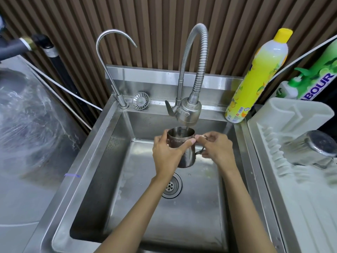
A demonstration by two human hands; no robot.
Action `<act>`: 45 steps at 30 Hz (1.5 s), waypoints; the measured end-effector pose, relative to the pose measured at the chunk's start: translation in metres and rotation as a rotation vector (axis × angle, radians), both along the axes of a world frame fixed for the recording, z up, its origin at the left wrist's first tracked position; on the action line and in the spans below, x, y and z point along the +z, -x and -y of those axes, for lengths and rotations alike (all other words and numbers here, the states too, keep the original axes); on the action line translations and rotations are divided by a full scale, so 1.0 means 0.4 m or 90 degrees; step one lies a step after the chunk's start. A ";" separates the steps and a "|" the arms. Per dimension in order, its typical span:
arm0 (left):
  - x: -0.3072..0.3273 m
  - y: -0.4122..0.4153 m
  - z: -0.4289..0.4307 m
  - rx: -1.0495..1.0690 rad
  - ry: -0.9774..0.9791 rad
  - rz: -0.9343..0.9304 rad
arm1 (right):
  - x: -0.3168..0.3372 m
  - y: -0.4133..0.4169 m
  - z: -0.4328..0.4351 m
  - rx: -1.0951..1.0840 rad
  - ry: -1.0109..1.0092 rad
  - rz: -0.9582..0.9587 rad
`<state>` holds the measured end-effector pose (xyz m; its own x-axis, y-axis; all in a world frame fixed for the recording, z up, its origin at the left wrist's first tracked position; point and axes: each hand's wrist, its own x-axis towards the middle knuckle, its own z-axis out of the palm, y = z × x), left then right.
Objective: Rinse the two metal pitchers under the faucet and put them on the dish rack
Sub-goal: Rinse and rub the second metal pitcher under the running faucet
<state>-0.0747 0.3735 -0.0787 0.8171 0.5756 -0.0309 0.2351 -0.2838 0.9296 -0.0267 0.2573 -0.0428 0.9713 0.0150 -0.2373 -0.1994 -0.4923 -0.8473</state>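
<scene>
While the far left of the frame is showing only a blurred, film-covered surface [27, 115], the work is going on at centre. The left hand [166, 154] is curling its fingers and thumb round the body of a metal pitcher [189, 156], holding it upright over the sink [114, 143], just under the faucet [189, 110]. The right hand [218, 148] is pinching the pitcher's handle. Further right, a second metal vessel [310, 148] is lying on its side on the dish rack [291, 114]. It is probably the other pitcher, so I am judging the task about half done: this one is being rinsed and is waiting to be racked. Water is hard to make out, with only a faint thread seeming to fall into the mouth. Fingers are hiding most of the handle, the racked vessel is blurring, and the frame edge is cutting off the rack's right side.
</scene>
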 end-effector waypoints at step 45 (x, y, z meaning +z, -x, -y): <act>0.047 -0.029 -0.020 0.023 -0.218 0.107 | -0.052 0.017 -0.035 0.053 -0.298 -0.003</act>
<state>-0.0631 0.3813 -0.0598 0.7730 0.5582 0.3015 0.1030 -0.5794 0.8085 -0.0337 0.2715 -0.0637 0.9611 0.1995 -0.1909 -0.1799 -0.0722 -0.9810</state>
